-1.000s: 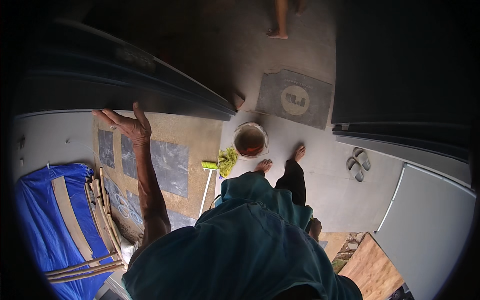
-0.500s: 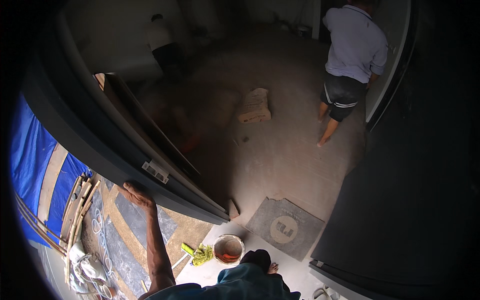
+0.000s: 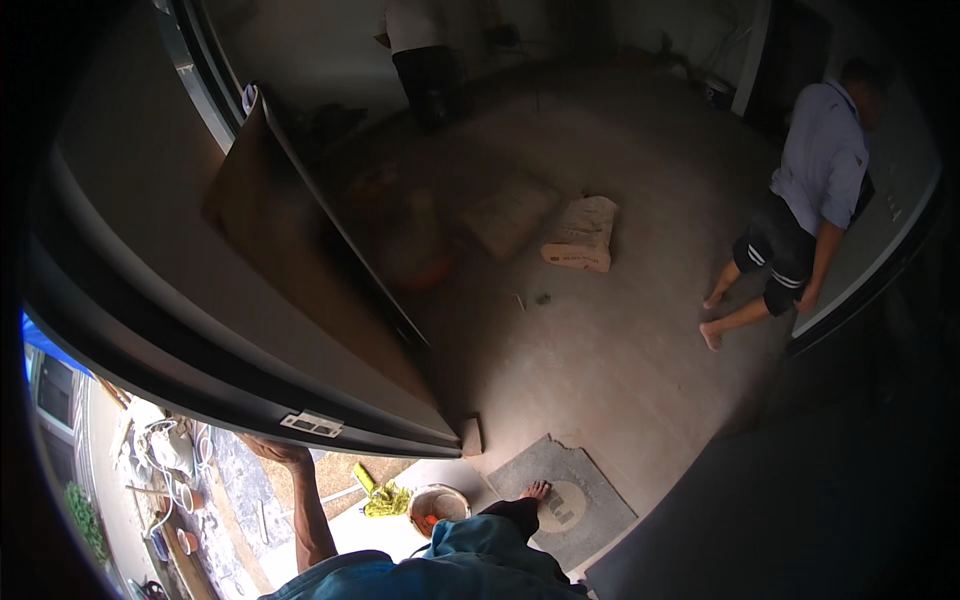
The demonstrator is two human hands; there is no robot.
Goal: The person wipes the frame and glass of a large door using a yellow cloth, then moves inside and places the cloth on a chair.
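At the left, my left hand is against the outer edge of a dark grey door frame, below its metal strike plate. The fingers look bent round the edge, and the frame partly hides them. My right hand is out of sight. Below me, my bare foot stands on a grey mat with a pale round mark. Near my left arm are a bucket with something orange inside and a yellow-green cloth-like bundle.
Inside the dim room, a person in a light shirt walks at the right, and another person stands at the back. A paper sack lies on the floor. A tall board leans behind the frame, near a small block.
My view has turned left and moved forward, and my foot has come onto the mat. My left hand stays at the frame. The person in the light shirt now appears farther right.
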